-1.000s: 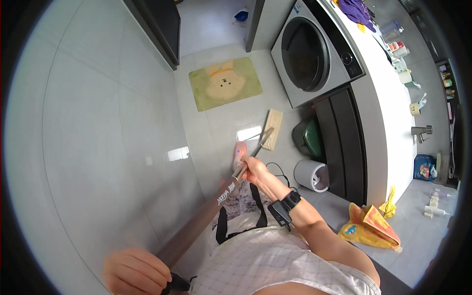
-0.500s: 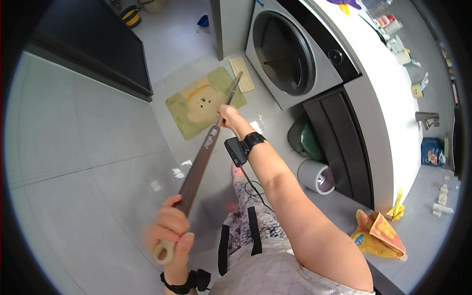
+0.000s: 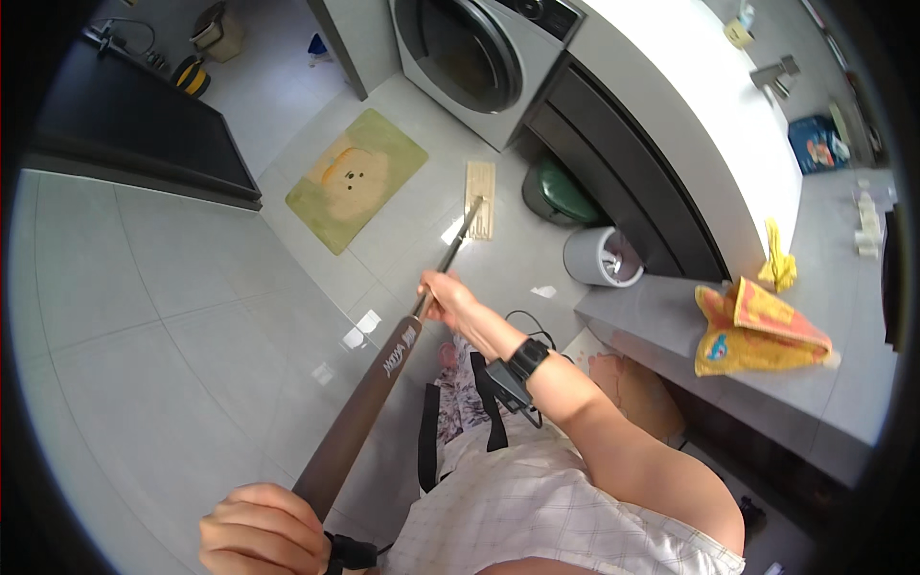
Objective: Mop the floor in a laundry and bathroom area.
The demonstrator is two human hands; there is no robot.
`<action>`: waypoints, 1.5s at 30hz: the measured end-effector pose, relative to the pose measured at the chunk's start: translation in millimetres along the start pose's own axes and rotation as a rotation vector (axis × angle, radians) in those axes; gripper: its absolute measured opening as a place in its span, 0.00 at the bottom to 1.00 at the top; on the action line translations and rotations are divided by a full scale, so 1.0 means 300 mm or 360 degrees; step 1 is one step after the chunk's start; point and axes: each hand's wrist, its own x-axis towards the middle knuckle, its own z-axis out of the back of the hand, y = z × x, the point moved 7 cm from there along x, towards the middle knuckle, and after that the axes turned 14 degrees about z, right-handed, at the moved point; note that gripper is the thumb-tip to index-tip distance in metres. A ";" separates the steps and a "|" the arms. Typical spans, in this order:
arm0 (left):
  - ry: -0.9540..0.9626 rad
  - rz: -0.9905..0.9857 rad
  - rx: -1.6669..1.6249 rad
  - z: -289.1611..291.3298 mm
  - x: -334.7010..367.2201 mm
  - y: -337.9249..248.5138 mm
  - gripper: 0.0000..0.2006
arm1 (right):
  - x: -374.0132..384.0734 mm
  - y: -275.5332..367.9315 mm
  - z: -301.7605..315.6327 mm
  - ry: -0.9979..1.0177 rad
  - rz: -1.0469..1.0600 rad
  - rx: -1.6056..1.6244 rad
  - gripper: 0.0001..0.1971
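Note:
A flat mop with a long brown handle [image 3: 353, 422] slants across the view. Its beige rectangular head [image 3: 480, 179] lies on the tiled floor, between the washing machine and the bins. My left hand [image 3: 264, 530] is wrapped round the top end of the handle at the lower left, its palm side hidden. Farther down, my right hand [image 3: 445, 296] grips the thin metal shaft just below the brown grip. Both wrists wear black straps, and a small black box with a cable hangs by the right one.
A green bear mat [image 3: 383, 206] lies left of the mop head. Ahead stands a washing machine [image 3: 508, 91]; at right are a green bin [image 3: 556, 192], a white bin [image 3: 585, 257] and a dark cabinet [image 3: 632, 182]. A yellow cloth bag [image 3: 767, 335] rests on the grey ledge.
The mop head has moved from between the mat and the washing machine back toward me, near the bins. My left hand has come nearer and lower. The view has turned right.

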 end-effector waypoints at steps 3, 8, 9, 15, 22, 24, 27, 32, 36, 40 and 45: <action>0.0249 -0.0117 -0.0199 -0.091 -0.104 -0.056 0.08 | -0.207 -0.113 0.110 -0.0055 -0.0035 0.0136 0.08; 0.0397 -0.0044 -0.0376 -0.207 -0.191 -0.120 0.08 | -0.447 -0.326 0.291 -0.0192 -0.0214 0.0336 0.08; 0.0390 -0.0055 -0.0369 -0.218 -0.211 -0.130 0.08 | -0.495 -0.348 0.307 -0.0096 -0.0287 0.0286 0.06; 0.0293 -0.0122 -0.0439 -0.340 -0.330 -0.195 0.11 | -0.557 -0.382 0.383 -0.0224 -0.0393 0.0543 0.02; -0.0124 -0.0258 -0.0442 -0.607 -0.407 -0.182 0.10 | -0.495 -0.221 0.495 -0.0215 -0.0176 0.0951 0.02; -0.0927 -0.0309 -0.0272 -0.672 -0.424 -0.116 0.08 | -0.429 -0.233 0.555 -0.0215 -0.0173 0.0927 0.03; -0.1016 -0.0280 -0.0153 -0.730 -0.452 -0.119 0.08 | -0.478 -0.268 0.587 -0.0119 -0.0241 0.0704 0.07; -0.0677 -0.0274 -0.0073 -0.953 -0.501 -0.228 0.13 | -0.652 -0.364 0.679 0.0084 -0.0310 0.0594 0.04; -0.0570 -0.0170 -0.0311 -1.045 -0.556 -0.316 0.12 | -0.821 -0.507 0.733 0.0294 -0.0536 0.0725 0.03; -0.0145 -0.0043 -0.0285 -1.104 -0.601 -0.380 0.12 | -0.988 -0.566 0.764 0.0310 -0.0734 0.0549 0.04; 0.0238 -0.0020 -0.0308 -1.155 -0.629 -0.412 0.13 | -1.040 -0.576 0.777 0.0145 -0.0840 0.0776 0.04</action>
